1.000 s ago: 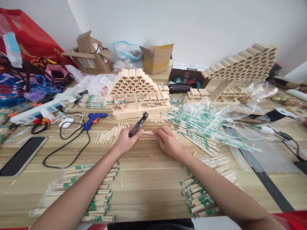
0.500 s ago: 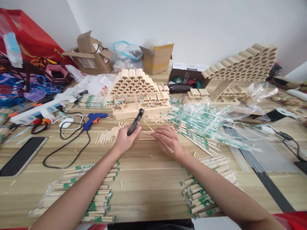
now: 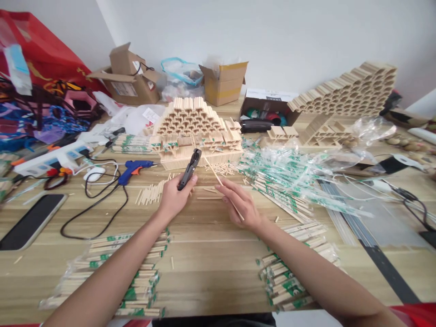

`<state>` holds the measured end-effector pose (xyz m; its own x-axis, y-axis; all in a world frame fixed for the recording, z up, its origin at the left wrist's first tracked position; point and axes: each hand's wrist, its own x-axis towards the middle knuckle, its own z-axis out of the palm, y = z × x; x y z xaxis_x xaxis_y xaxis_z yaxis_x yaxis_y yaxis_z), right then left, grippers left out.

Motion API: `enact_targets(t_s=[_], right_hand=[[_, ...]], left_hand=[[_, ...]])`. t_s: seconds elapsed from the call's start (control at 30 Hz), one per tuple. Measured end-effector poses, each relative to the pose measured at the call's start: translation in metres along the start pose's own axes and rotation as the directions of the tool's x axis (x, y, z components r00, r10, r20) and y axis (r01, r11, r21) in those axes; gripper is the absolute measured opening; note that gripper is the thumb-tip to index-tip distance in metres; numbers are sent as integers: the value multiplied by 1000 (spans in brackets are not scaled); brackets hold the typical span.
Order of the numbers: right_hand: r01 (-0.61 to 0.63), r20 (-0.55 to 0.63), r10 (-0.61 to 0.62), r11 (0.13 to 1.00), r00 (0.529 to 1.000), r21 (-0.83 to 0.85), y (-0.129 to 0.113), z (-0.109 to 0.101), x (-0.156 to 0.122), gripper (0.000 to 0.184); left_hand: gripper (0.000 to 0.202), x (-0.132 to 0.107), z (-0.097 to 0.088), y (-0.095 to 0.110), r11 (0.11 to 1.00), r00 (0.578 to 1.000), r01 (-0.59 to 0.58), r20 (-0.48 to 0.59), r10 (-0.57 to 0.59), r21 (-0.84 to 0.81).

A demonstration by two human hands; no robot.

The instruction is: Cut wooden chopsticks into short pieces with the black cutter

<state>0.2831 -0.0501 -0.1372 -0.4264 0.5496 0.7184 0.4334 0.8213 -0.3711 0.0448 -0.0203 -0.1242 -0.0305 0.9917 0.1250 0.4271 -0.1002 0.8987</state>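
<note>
My left hand (image 3: 175, 196) is closed around a black pliers-like tool (image 3: 190, 170), whose head points up and away from me. My right hand (image 3: 241, 204) grips a wooden chopstick (image 3: 214, 170) slantwise, its far tip to the right of the tool's head and apart from it. On the table between the hands lie a few loose sticks (image 3: 208, 198). Short cut pieces (image 3: 153, 190) form a row left of my left hand, and a pile of small offcuts (image 3: 225, 169) lies beyond my right hand. Behind them stands a stepped stick structure (image 3: 190, 122).
A blue glue gun (image 3: 134, 170) with a looping black cable and a phone (image 3: 32, 221) lie at left. Wrapped chopsticks (image 3: 136, 277) lie under my left forearm, more (image 3: 289, 272) under the right. Empty wrappers (image 3: 289, 172) heap at right. Cardboard boxes (image 3: 225, 84) stand at the back.
The tool in my left hand has shifted slightly left and toward me. In my right hand the chopstick has been raised and turned a little, its far tip higher near the structure.
</note>
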Motion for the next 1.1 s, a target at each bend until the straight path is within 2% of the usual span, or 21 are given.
enact_targets(t_s=[0.07,0.17,0.43,0.53,0.67,0.73,0.77,0.8,0.83,0.9,0.93,0.97,1.0,1.03,1.1], right_hand=[[28,18,-28,999,999,-15,0,-1,0,53],[34,34,-34,999,999,-25,-1,-2,0,56],[77,62,-76,997,995,-16,1,-2,1,59],[78,53,-79,997,995,18,1,-3,2,58],[55,60,-60,996,996,72,3,1,-1,57],[-76,43,70,987,997,142,5,5,-3,51],[-189,26,188,960,982,205,7,8,-3,46],[-321,24,329,901,944,292,9,10,-3,41],[-449,54,468,799,882,399,11,11,-2,38],[-618,216,643,504,735,603,14,11,2,43],[-654,316,663,352,679,669,15,10,4,45],[-668,398,652,228,645,708,16,8,6,46],[-671,453,632,146,629,727,16,7,8,44],[-667,475,622,104,622,737,15,6,10,42],[-663,474,622,99,623,742,13,5,12,40]], left_hand=[[47,0,2,0,990,998,14,60,-6,-137],[51,0,2,5,972,993,18,115,9,-235],[54,-1,-2,14,958,965,40,259,36,-283],[46,-3,-1,13,971,959,11,278,58,-238],[46,-3,-1,8,998,982,-47,180,52,-34],[47,-3,-3,7,992,990,-89,119,79,88],[46,-3,-5,7,981,989,-121,101,107,150],[45,-3,-6,7,964,986,-159,93,142,212],[43,-3,-7,8,941,979,-201,93,182,273],[38,-3,-9,9,888,960,-279,125,250,366],[35,-3,-9,9,866,951,-308,146,272,394],[33,-3,-8,9,850,945,-327,167,282,414],[30,-4,-7,9,836,940,-340,187,286,430],[28,-4,-7,8,824,936,-349,206,285,446],[23,-4,-4,7,800,929,-366,242,282,474]])
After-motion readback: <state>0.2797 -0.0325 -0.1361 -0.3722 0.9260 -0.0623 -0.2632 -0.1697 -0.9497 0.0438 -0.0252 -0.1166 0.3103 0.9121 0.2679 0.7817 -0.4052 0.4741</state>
